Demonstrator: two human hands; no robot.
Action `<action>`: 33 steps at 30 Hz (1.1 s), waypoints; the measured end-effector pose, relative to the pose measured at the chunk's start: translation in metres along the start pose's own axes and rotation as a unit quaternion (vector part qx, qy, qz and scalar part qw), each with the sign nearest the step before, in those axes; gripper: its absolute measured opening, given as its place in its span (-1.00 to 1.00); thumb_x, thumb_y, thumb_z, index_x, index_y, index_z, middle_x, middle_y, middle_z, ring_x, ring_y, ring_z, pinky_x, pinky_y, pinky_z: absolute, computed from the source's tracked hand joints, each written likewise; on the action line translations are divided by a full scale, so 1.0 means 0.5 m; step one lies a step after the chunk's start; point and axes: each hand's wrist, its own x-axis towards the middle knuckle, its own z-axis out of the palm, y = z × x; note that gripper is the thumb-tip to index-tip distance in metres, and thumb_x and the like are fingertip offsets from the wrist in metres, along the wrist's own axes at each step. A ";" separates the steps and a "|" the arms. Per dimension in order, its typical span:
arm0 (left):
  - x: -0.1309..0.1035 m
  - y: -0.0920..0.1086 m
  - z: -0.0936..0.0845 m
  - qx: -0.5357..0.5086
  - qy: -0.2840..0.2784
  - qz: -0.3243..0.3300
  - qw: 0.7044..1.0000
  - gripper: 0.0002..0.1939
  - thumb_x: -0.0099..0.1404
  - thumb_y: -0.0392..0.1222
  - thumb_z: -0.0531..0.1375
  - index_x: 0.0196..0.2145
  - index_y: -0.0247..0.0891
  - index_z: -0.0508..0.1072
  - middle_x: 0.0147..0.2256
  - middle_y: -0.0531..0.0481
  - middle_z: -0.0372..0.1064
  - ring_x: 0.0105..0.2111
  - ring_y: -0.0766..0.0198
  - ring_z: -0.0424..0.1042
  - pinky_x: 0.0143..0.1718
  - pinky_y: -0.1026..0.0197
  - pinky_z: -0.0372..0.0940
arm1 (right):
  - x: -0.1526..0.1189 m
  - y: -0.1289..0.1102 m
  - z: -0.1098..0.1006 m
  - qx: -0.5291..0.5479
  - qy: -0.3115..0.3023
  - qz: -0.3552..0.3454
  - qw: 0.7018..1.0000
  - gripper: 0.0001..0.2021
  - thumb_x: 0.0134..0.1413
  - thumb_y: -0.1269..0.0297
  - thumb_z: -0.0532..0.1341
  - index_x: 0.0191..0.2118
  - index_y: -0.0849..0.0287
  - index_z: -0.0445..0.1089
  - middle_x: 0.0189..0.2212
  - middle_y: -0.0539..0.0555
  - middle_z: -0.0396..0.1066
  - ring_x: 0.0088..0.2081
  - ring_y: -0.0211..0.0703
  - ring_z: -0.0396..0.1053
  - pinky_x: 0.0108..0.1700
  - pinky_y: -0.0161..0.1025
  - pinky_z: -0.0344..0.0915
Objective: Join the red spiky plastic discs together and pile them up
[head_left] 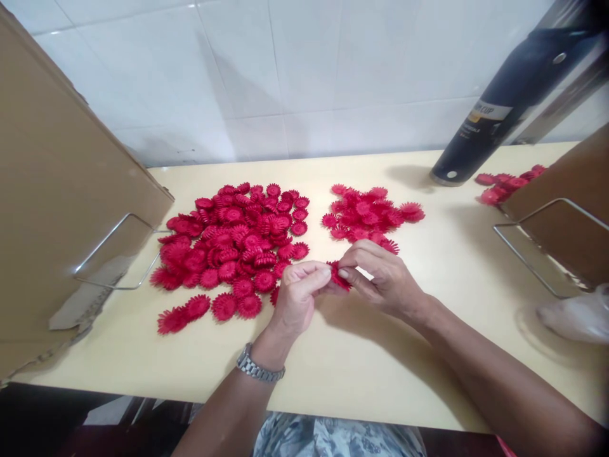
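Between my two hands is a red flower-shaped piece (339, 277) with a toothed edge, held just above the table. My left hand (301, 293), with a metal watch on its wrist, pinches the piece between thumb and fingers. From the other side, my right hand (380, 279) pinches its edge with thumb and forefinger. Fingers cover much of the piece. To the left of my hands lies a large heap of similar red flower pieces (238, 235). A smaller, looser pile of red flower pieces (364, 212) lies just beyond my right hand.
A cardboard box (71, 158) with a bent wire stands at left. Another cardboard piece (566, 209) and wire frame (528, 257) are at right, near a clear plastic bundle (578, 314). A dark bottle (499, 108) stands at the back right by the tiled wall (309, 70).
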 end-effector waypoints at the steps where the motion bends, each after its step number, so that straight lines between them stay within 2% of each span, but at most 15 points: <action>1: 0.000 -0.001 0.000 0.000 -0.001 0.001 1.000 -0.79 -0.03 -0.14 0.28 -0.64 -0.33 0.40 -0.64 0.07 0.21 -0.57 0.34 0.29 -0.40 0.18 0.33 | 0.000 0.000 0.000 -0.005 0.000 -0.005 1.000 -0.88 0.17 0.44 0.06 -0.40 0.17 0.25 -0.53 0.04 0.26 -0.47 -0.23 0.19 -0.44 -0.28 0.18; 9: 0.001 -0.004 0.000 0.029 0.014 -0.007 0.999 -0.81 -0.01 -0.16 0.29 -0.62 -0.34 0.45 -0.62 0.05 0.31 -0.57 0.35 0.31 -0.43 0.20 0.34 | -0.005 0.003 0.002 -0.048 -0.017 -0.044 0.998 -0.89 0.15 0.47 0.08 -0.39 0.16 0.26 -0.52 0.06 0.30 -0.42 -0.19 0.22 -0.41 -0.25 0.18; 13: 0.003 -0.003 0.001 0.013 0.031 -0.015 0.999 -0.79 -0.02 -0.19 0.28 -0.67 -0.34 0.39 -0.66 0.08 0.24 -0.60 0.37 0.27 -0.48 0.22 0.33 | -0.003 0.003 0.002 -0.051 -0.021 -0.057 0.997 -0.89 0.14 0.49 0.09 -0.36 0.16 0.26 -0.53 0.05 0.32 -0.42 -0.19 0.23 -0.40 -0.24 0.19; 17: 0.003 -0.002 0.004 -0.011 0.024 -0.014 1.000 -0.77 -0.03 -0.19 0.26 -0.70 -0.33 0.34 -0.67 0.10 0.19 -0.61 0.37 0.25 -0.47 0.20 0.34 | 0.000 0.003 0.000 -0.040 -0.011 -0.065 0.997 -0.90 0.14 0.50 0.09 -0.35 0.18 0.27 -0.54 0.06 0.31 -0.43 -0.19 0.21 -0.41 -0.25 0.20; 23: 0.003 -0.006 0.002 0.008 0.014 0.002 1.000 -0.75 0.03 -0.19 0.24 -0.69 -0.32 0.33 -0.67 0.10 0.18 -0.61 0.37 0.25 -0.48 0.22 0.33 | 0.001 0.001 -0.003 -0.028 -0.009 -0.035 0.999 -0.88 0.15 0.48 0.08 -0.38 0.18 0.28 -0.54 0.04 0.30 -0.45 -0.23 0.22 -0.43 -0.28 0.20; 26: 0.000 -0.011 0.000 0.082 0.007 0.059 0.995 -0.77 0.13 -0.17 0.18 -0.62 -0.31 0.37 -0.62 0.08 0.22 -0.56 0.35 0.27 -0.43 0.24 0.31 | 0.002 -0.001 -0.007 -0.002 -0.017 0.008 1.000 -0.89 0.15 0.45 0.09 -0.40 0.20 0.30 -0.53 0.05 0.30 -0.47 -0.25 0.22 -0.45 -0.30 0.20; 29: -0.006 -0.014 0.002 0.227 0.028 0.145 0.963 -0.78 0.21 -0.21 0.10 -0.55 -0.31 0.38 -0.56 0.04 0.26 -0.51 0.34 0.27 -0.42 0.27 0.25 | 0.003 -0.004 -0.010 0.030 -0.026 0.054 0.998 -0.91 0.12 0.44 0.12 -0.39 0.22 0.33 -0.52 0.06 0.31 -0.46 -0.26 0.24 -0.43 -0.30 0.22; 33: -0.012 -0.017 0.004 0.388 0.048 0.263 0.882 -0.80 0.25 -0.31 0.05 -0.51 -0.30 0.37 -0.50 0.00 0.28 -0.46 0.33 0.28 -0.40 0.28 0.22 | 0.004 -0.010 -0.013 0.079 -0.026 0.110 0.990 -0.91 0.09 0.44 0.13 -0.39 0.20 0.35 -0.52 0.04 0.33 -0.46 -0.26 0.28 -0.42 -0.30 0.23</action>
